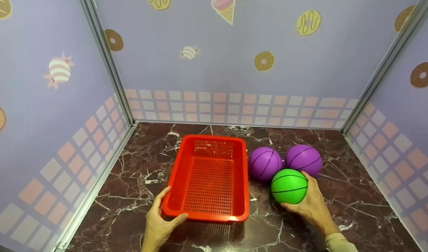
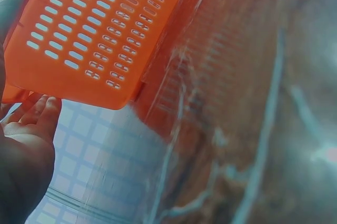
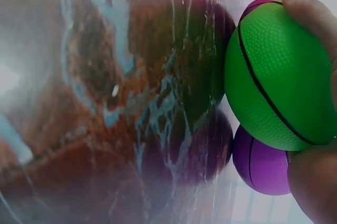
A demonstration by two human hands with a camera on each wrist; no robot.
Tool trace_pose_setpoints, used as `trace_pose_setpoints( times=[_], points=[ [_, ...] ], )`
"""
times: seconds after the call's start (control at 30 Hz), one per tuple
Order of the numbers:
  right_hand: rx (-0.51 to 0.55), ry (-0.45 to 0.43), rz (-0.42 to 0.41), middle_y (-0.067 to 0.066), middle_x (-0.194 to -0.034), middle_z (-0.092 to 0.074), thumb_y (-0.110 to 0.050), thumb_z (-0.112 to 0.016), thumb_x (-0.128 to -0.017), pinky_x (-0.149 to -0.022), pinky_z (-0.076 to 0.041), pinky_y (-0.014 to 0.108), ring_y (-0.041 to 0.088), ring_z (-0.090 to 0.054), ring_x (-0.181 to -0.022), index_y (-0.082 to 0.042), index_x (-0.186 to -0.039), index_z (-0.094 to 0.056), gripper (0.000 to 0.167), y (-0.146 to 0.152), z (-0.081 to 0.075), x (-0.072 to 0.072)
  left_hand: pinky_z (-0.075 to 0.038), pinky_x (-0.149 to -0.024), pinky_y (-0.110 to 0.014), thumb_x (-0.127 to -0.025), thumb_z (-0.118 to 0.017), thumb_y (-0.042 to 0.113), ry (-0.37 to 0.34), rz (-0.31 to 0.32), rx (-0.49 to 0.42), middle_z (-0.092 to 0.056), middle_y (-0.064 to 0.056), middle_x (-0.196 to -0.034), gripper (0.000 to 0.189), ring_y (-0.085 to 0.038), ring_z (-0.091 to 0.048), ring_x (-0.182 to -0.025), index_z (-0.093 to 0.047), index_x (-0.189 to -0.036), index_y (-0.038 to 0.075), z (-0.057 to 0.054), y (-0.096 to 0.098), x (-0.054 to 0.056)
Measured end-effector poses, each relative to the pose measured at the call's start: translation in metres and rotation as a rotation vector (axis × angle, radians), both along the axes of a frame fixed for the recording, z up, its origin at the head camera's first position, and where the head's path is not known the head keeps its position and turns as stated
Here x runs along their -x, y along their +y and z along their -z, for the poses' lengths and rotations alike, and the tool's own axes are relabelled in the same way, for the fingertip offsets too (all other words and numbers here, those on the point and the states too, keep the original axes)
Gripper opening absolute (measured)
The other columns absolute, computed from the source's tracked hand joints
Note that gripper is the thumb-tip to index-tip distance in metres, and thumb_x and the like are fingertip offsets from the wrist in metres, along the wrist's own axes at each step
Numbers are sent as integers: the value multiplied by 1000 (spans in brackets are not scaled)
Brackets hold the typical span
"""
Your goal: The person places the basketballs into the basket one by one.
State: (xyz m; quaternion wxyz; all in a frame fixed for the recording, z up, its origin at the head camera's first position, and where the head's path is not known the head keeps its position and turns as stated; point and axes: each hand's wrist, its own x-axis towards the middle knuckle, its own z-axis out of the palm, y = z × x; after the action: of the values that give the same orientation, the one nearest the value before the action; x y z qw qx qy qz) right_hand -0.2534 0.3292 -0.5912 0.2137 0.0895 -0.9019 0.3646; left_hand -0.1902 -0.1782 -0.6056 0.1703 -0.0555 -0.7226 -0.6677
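Observation:
A red plastic basket [image 1: 247, 182] with slotted sides stands on the dark marbled tabletop. My left hand [image 1: 159, 222] holds its near left corner, thumb along the near side and fingers at the left side. In the left wrist view, the fingers [image 2: 47, 113] bend against the rim of the orange-looking basket [image 2: 79, 34]. To the right of it, my right hand [image 1: 313, 204] grips a green ball [image 1: 289, 186] with black lines, thumb and fingers on opposite sides. The green ball [image 3: 279, 76] fills much of the right wrist view. Behind it are two purple balls, one left [image 1: 265, 163] and one right [image 1: 304, 159].
Lilac walls [image 1: 231, 66] printed with sweets and checks enclose the table [image 1: 123, 210] at the back and both sides. Grey metal strips [image 1: 107, 59] run along the corners. The glossy tabletop mirrors the basket and balls.

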Motion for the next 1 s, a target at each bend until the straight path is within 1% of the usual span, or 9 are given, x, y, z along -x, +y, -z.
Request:
trace_pose_setpoints(
  times=[0.2,0.37,0.5,0.77,0.9,1.0],
  points=[
    [16,43,16,32,-142,-55,-23,-112,-54,-104,-55,77,56,-65,-123,7,-157,-45,127,2,1,-3,-60,-108,-26,-75,-104,5,-13,-4,10,-64,-11,-158,102,-36,-69,-136,-55,-163,18,0,1,-1],
    [20,51,15,30,-143,-55,-24,-112,-54,-104,-55,76,55,-64,-124,6,-157,-45,126,3,-6,-4,-59,-109,-25,-75,-105,6,-12,-6,11,-63,-9,-159,103,-33,-68,-137,-55,-164,19,-1,0,0],
    [19,51,17,30,-144,-55,-26,-112,-55,-103,-56,76,54,-65,-124,4,-158,-45,127,4,-12,-4,-58,-109,-24,-75,-105,6,-7,-13,16,-63,-9,-159,103,-33,-68,-137,-55,-164,18,-1,0,0],
    [21,26,26,29,-146,-54,-24,-112,-56,-103,-56,73,53,-64,-125,4,-160,-43,127,4,-16,-7,-57,-110,-22,-74,-105,8,-1,-19,37,-63,-9,-159,103,-30,-68,-138,-54,-164,17,0,-1,0],
    [21,39,23,29,-145,-54,-21,-112,-55,-104,-56,74,53,-64,-126,4,-160,-43,128,4,-19,-7,-57,-110,-22,-74,-106,8,-1,-19,38,-63,-9,-159,104,-30,-69,-137,-54,-164,17,-1,-1,-1],
    [22,68,13,29,-145,-55,-22,-113,-54,-103,-55,76,53,-64,-126,5,-159,-44,128,4,-24,-7,-57,-109,-21,-74,-106,8,2,-26,47,-63,-10,-159,104,-31,-69,-136,-54,-164,18,-1,-1,0]
  ],
)
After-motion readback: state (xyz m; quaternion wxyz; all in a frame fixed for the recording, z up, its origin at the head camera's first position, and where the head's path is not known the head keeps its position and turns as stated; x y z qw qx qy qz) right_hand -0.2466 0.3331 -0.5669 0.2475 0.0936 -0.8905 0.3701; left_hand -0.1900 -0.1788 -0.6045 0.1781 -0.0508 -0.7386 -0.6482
